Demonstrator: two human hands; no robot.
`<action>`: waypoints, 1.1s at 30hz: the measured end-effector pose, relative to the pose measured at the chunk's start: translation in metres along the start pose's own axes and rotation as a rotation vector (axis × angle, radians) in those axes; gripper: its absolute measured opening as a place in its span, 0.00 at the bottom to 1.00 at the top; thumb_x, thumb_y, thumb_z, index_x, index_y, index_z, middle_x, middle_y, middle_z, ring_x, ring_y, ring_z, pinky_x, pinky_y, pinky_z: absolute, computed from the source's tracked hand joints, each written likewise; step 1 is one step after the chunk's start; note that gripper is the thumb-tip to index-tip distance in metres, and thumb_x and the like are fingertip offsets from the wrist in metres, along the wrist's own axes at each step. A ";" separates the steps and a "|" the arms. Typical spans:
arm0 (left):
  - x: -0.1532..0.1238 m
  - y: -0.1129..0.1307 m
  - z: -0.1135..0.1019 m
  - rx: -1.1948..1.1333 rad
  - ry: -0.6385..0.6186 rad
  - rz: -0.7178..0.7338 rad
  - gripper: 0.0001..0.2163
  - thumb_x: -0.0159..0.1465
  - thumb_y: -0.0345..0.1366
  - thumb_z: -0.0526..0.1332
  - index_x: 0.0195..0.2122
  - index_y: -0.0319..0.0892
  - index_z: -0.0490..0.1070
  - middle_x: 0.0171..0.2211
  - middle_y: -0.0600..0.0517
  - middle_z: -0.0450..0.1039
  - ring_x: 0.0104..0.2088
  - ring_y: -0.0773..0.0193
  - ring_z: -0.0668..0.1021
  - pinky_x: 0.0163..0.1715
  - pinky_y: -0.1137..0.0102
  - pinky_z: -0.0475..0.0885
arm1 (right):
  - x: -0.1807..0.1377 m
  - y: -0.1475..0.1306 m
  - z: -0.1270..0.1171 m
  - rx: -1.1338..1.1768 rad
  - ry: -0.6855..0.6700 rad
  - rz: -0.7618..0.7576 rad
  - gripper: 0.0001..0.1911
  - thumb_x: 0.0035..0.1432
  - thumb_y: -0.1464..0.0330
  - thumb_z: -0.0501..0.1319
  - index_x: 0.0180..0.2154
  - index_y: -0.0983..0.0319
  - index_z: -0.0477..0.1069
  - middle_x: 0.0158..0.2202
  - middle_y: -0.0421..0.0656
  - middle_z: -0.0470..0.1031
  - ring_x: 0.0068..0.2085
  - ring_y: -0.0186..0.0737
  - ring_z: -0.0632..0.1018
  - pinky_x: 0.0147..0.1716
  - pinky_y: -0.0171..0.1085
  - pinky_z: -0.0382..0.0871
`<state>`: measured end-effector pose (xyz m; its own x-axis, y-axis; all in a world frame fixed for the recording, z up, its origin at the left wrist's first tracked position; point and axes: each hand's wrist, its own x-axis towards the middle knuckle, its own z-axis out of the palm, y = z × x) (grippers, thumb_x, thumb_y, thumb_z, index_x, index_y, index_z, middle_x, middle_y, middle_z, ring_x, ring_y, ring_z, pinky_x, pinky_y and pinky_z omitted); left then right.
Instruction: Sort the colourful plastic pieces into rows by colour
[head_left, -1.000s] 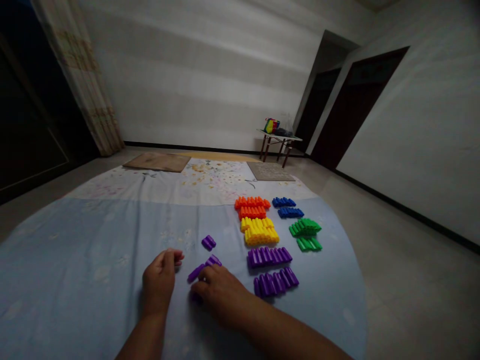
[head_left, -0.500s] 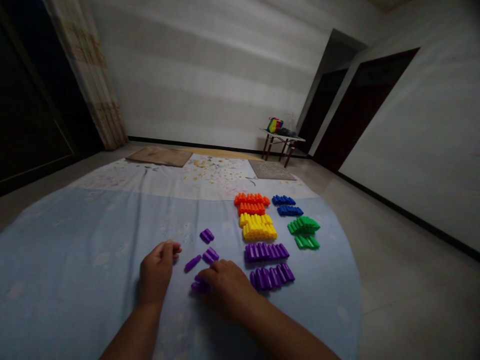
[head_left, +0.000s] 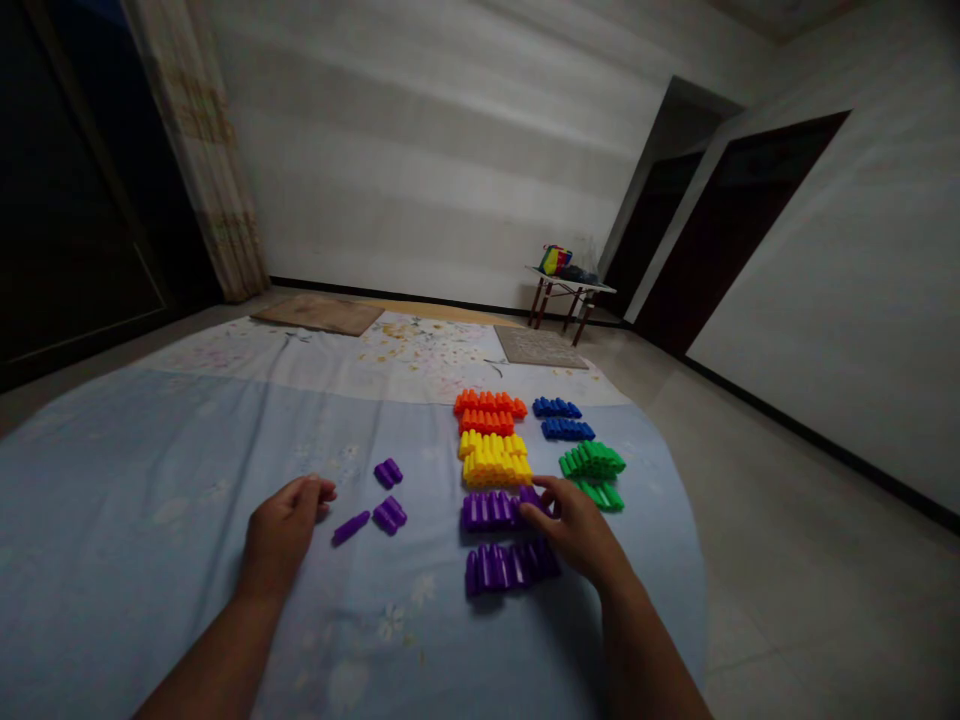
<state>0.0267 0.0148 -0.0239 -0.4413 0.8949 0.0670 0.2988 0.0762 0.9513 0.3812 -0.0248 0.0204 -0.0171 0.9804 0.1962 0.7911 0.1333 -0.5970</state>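
My right hand (head_left: 570, 525) is at the right end of the farther purple row (head_left: 491, 511), thumb and fingers pinching a purple bullet-shaped plastic block (head_left: 531, 496) over it. Below that hand lies the nearer purple row (head_left: 499, 570), its right end partly shaded by the hand. My left hand (head_left: 281, 530) rests on the cloth at the left with fingers curled closed; nothing shows in them. To its right lie a single purple block (head_left: 351, 527), a joined purple cluster (head_left: 390, 514) and another small purple cluster (head_left: 388, 473).
Beyond the purple rows sit yellow blocks (head_left: 495, 460) and orange blocks (head_left: 487, 410). Blue blocks (head_left: 566, 429) and green blocks (head_left: 592, 460) lie to the right. A flowered cloth (head_left: 172, 480) covers the round table. Two mats (head_left: 322, 314) lie at its far edge.
My right hand has moved right, from the loose purple pieces to the farther purple row, carrying a purple block. The pieces formerly under it are gone from that spot. The view has shifted slightly.
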 end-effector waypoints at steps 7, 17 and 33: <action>0.000 -0.003 -0.002 0.038 0.005 0.012 0.17 0.54 0.51 0.53 0.28 0.42 0.71 0.26 0.51 0.75 0.26 0.61 0.77 0.31 0.67 0.72 | -0.002 -0.002 0.012 -0.079 -0.040 0.021 0.21 0.53 0.57 0.60 0.45 0.61 0.71 0.33 0.44 0.73 0.34 0.41 0.73 0.34 0.38 0.65; -0.003 0.000 -0.002 -0.017 0.013 0.047 0.17 0.54 0.51 0.54 0.26 0.41 0.71 0.24 0.51 0.75 0.24 0.62 0.76 0.27 0.68 0.72 | 0.001 0.001 0.012 -0.036 0.007 -0.031 0.16 0.59 0.58 0.54 0.40 0.61 0.73 0.32 0.45 0.75 0.34 0.41 0.74 0.35 0.38 0.66; -0.005 -0.004 -0.003 -0.095 -0.020 0.085 0.18 0.56 0.51 0.53 0.25 0.40 0.70 0.23 0.50 0.74 0.24 0.64 0.75 0.27 0.69 0.71 | 0.019 -0.145 0.068 -0.306 -0.350 -0.380 0.16 0.57 0.61 0.57 0.45 0.60 0.71 0.41 0.49 0.75 0.43 0.46 0.74 0.38 0.41 0.67</action>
<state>0.0249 0.0089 -0.0274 -0.4005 0.9050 0.1432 0.2520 -0.0415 0.9668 0.2243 -0.0156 0.0578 -0.4925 0.8687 0.0531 0.8293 0.4870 -0.2740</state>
